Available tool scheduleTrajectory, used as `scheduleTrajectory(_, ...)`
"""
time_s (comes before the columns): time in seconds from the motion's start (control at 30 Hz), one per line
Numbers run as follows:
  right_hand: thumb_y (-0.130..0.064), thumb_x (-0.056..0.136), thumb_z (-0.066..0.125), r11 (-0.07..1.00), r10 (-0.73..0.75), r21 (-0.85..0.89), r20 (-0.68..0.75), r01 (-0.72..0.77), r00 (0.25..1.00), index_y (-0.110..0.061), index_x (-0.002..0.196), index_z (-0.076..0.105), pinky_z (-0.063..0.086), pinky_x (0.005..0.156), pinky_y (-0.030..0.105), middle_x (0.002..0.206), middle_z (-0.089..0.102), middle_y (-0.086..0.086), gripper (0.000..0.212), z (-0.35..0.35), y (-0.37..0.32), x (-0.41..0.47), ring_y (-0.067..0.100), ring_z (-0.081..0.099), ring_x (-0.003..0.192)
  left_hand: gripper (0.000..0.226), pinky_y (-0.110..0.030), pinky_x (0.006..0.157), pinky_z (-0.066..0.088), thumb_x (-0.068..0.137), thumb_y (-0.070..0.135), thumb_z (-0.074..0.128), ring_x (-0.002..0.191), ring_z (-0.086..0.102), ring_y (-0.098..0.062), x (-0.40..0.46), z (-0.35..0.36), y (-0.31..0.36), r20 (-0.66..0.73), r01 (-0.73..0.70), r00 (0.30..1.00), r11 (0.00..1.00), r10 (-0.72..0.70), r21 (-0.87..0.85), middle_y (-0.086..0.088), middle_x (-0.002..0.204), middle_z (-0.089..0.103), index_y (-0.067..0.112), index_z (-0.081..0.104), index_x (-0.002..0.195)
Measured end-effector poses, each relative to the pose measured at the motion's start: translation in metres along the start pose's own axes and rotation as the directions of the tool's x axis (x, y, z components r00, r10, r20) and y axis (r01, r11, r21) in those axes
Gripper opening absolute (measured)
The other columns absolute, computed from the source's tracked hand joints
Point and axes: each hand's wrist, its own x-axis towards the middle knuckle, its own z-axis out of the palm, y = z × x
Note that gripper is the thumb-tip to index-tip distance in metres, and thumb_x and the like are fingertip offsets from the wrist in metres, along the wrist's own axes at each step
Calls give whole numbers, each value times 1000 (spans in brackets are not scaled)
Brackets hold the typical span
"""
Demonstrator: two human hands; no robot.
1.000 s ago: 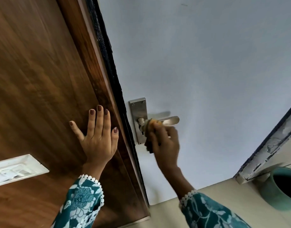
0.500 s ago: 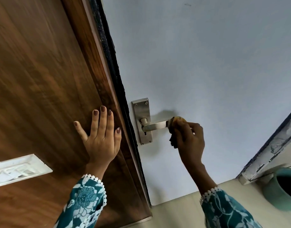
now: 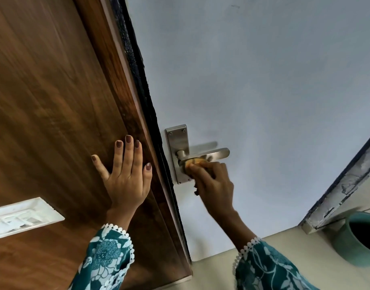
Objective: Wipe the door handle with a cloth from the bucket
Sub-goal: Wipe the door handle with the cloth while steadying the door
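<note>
A steel lever door handle [image 3: 218,153] on a steel backplate [image 3: 177,141] is fixed to the pale grey door [image 3: 263,91]. My right hand [image 3: 213,183] is closed around a small yellow cloth [image 3: 194,161] and presses it against the underside of the lever near the pivot; most of the cloth is hidden in my fingers. My left hand [image 3: 126,176] lies flat with fingers spread on the brown wooden panel [image 3: 43,101], just left of the door's dark edge. A teal bucket [image 3: 355,241] stands on the floor at the lower right.
A white rectangular switch plate [image 3: 22,216] is set into the wooden panel at the lower left. A chipped white and dark door frame [image 3: 339,195] runs diagonally at the right, above the bucket. Beige floor [image 3: 217,275] lies below the door.
My right hand with the cloth slid out to the lever's tip, then came back toward the pivot, now beneath the lever. My left hand stays flat on the wood.
</note>
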Motion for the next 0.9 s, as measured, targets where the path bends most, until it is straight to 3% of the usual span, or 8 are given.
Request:
scheduleTrajectory(0.13, -39, 86, 57, 991, 131, 37, -104, -128, 986, -37, 107, 63, 54, 44, 23, 101, 41, -24, 22, -23, 30, 8, 15, 65, 71, 59, -55, 112, -8, 97, 31, 34, 146, 4, -17, 0, 1, 1, -13, -4, 1000, 1000, 4, 17, 2, 160, -2, 12, 15, 149)
scheduleTrajectory(0.3, -31, 88, 61, 952, 260, 206, -142, -228, 955, -37, 104, 62, 56, 43, 31, 102, 46, -13, 17, -16, 19, 10, 9, 66, 58, 58, -55, 112, -8, 97, 32, 32, 146, 2, -17, 0, 1, 2, -7, 0, 1000, 1000, 1, 25, 3, 160, -4, 12, 15, 149)
scheduleTrajectory(0.4, -34, 85, 62, 988, 122, 109, -126, -109, 984, -31, 106, 67, 55, 56, 25, 104, 55, -3, 21, 5, -14, 6, 11, 62, 83, 57, -55, 112, -8, 97, 32, 31, 146, 3, -17, 0, 0, 1, -5, 0, 1000, 1000, 0, 28, 3, 160, -3, 11, 16, 149)
scheduleTrajectory(0.53, -38, 88, 56, 998, -55, -25, -100, 53, 993, -21, 106, 70, 42, 51, 14, 96, 58, -1, 28, 22, -43, 3, 9, 53, 83, 57, -55, 112, -7, 98, 32, 31, 146, 2, -16, 0, -1, 1, 3, 4, 1000, 1000, -4, 14, 4, 160, -4, 12, 15, 149)
scheduleTrajectory(0.6, -40, 89, 54, 998, -62, -23, -74, 61, 995, -22, 104, 71, 39, 53, 8, 97, 56, -7, 29, 20, -39, 4, 2, 48, 85, 57, -55, 112, -7, 98, 32, 32, 146, 2, -16, 0, -1, 1, 7, 8, 1000, 1000, -8, 9, 4, 160, -3, 13, 15, 149)
scheduleTrajectory(0.67, -41, 89, 55, 1000, -28, 5, -56, 28, 998, -27, 103, 71, 47, 54, 17, 101, 57, -12, 26, 17, -26, 5, 2, 52, 84, 58, -55, 112, -8, 97, 31, 33, 146, 3, -16, -1, 0, 0, 8, 5, 1000, 1000, -6, 6, 4, 160, -3, 14, 14, 149)
scheduleTrajectory(0.73, -41, 88, 60, 987, 112, 118, -48, -106, 993, -33, 104, 70, 56, 56, 27, 103, 49, -25, 20, 10, -13, 10, 0, 58, 82, 58, -54, 112, -8, 97, 31, 33, 146, 3, -16, -1, 1, 0, 2, 2, 1000, 1000, -2, 2, 4, 160, -3, 14, 14, 150)
scheduleTrajectory(0.9, -49, 85, 60, 966, 172, 221, -145, -137, 974, -41, 105, 66, 53, 41, 19, 104, 46, -17, 22, -13, 19, 20, 6, 66, 59, 57, -55, 112, -7, 98, 32, 32, 146, 5, -17, -2, 4, -1, -15, -2, 1000, 1000, 2, 11, 3, 160, 0, 13, 16, 149)
